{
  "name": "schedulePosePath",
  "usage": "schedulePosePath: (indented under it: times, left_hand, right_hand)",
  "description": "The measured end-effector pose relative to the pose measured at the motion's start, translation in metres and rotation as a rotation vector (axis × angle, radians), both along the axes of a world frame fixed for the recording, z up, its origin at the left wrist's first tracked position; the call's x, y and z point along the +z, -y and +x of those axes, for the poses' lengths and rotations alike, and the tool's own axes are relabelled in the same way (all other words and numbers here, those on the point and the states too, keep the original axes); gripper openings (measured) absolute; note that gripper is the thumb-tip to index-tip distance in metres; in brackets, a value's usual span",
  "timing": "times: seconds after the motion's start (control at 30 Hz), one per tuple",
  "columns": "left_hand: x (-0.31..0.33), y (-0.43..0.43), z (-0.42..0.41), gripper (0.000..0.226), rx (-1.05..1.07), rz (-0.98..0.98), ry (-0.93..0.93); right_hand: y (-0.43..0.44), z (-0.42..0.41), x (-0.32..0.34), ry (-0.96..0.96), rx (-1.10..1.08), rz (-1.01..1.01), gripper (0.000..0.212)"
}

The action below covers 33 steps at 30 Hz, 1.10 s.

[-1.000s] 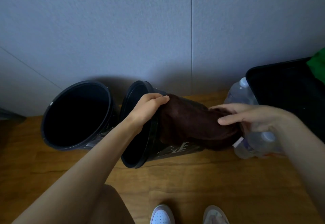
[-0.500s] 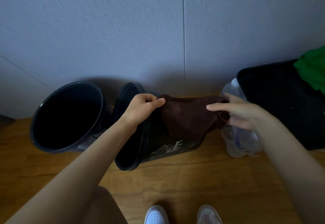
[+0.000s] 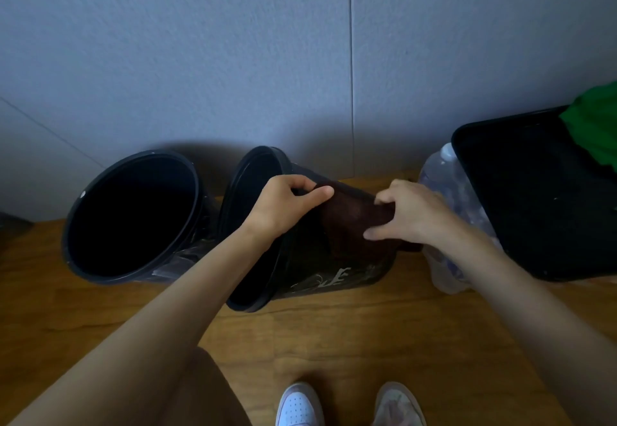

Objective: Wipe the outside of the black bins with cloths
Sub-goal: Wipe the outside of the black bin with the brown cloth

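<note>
Two black bins lie on their sides on the wooden floor, mouths toward me. The left bin [image 3: 133,215] is untouched. On the right bin [image 3: 310,275], which has pale markings on its side, my left hand [image 3: 287,206] grips the upper rim. A dark brown cloth [image 3: 354,225] is draped over this bin's side. My right hand [image 3: 410,217] presses on the cloth, its fingers bunching the fabric against the bin.
A grey wall stands close behind the bins. A clear plastic water bottle [image 3: 447,191] lies right of the bin, beside a black container [image 3: 541,198] with green fabric [image 3: 594,125] on it. My white shoes [image 3: 300,405] show at the bottom edge.
My right hand has slid left along the bin's side with the cloth, bunching it toward my left hand. My left hand keeps its hold on the rim.
</note>
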<state>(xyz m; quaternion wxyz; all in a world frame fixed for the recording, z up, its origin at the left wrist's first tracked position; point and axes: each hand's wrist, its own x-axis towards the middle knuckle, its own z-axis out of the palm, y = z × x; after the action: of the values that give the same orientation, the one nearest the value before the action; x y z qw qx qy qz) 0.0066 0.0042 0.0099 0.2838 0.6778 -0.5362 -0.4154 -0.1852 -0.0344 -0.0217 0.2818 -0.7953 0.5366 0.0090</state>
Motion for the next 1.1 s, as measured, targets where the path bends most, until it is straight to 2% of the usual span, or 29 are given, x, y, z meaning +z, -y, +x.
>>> schedulePosePath:
  times: [0.03, 0.07, 0.13, 0.27, 0.33, 0.4, 0.43, 0.5, 0.57, 0.67, 0.77, 0.83, 0.97, 1.0, 1.1]
  left_hand:
    - [0.0, -0.001, 0.001, 0.006, -0.024, -0.012, 0.019]
    - [0.0, -0.002, 0.004, 0.013, -0.048, -0.028, 0.04]
    - [-0.003, -0.002, 0.011, 0.041, -0.08, -0.049, 0.031]
    - [-0.005, -0.002, 0.022, 0.068, -0.052, -0.051, -0.015]
    - [-0.007, -0.003, 0.025, 0.073, -0.012, -0.003, -0.049]
    - [-0.009, -0.003, 0.026, 0.068, 0.034, 0.056, -0.072]
    - [-0.009, -0.003, 0.025, 0.06, 0.042, 0.068, -0.079]
    - [-0.006, -0.004, 0.021, 0.04, 0.036, 0.074, -0.114]
    - [-0.004, -0.003, 0.018, 0.033, 0.051, 0.074, -0.131]
    - [-0.004, -0.003, 0.017, 0.028, 0.091, 0.083, -0.137]
    - [-0.003, -0.001, 0.015, 0.023, 0.113, 0.11, -0.175]
    - [-0.003, -0.001, 0.013, 0.023, 0.127, 0.119, -0.195]
    - [-0.003, -0.001, 0.015, 0.024, 0.156, 0.114, -0.223]
    - [-0.003, -0.001, 0.016, 0.024, 0.171, 0.121, -0.237]
    - [-0.001, 0.0, 0.014, 0.024, 0.183, 0.128, -0.258]
  right_hand:
    - [-0.001, -0.001, 0.0, 0.028, -0.07, -0.064, 0.032]
    - [-0.001, -0.005, 0.001, 0.082, -0.153, -0.094, 0.03]
    - [0.0, -0.022, 0.002, 0.186, -0.302, -0.121, 0.027]
    - [-0.006, -0.049, 0.004, 0.152, -0.413, -0.205, 0.028]
    - [-0.011, -0.047, 0.001, 0.35, -0.51, -0.16, 0.033]
    - [-0.023, -0.031, -0.007, 0.592, -0.625, -0.036, 0.036]
    - [-0.03, -0.019, -0.013, 0.654, -0.647, -0.012, 0.036]
    - [-0.049, 0.011, -0.028, 0.68, -0.586, -0.061, 0.045]
    - [-0.071, 0.045, -0.04, 0.677, -0.422, -0.154, 0.05]
    - [-0.1, 0.084, -0.051, 0.671, -0.221, -0.37, 0.034]
    - [-0.106, 0.105, -0.057, 0.701, -0.149, -0.466, 0.033]
    - [-0.099, 0.108, -0.059, 0.703, -0.203, -0.457, 0.042]
    - [-0.062, 0.073, -0.07, 0.732, -0.6, -0.127, 0.088]
    - [-0.054, 0.057, -0.081, 0.676, -0.649, -0.072, 0.087]
    - [-0.047, 0.013, -0.114, 0.535, -0.708, 0.022, 0.065]
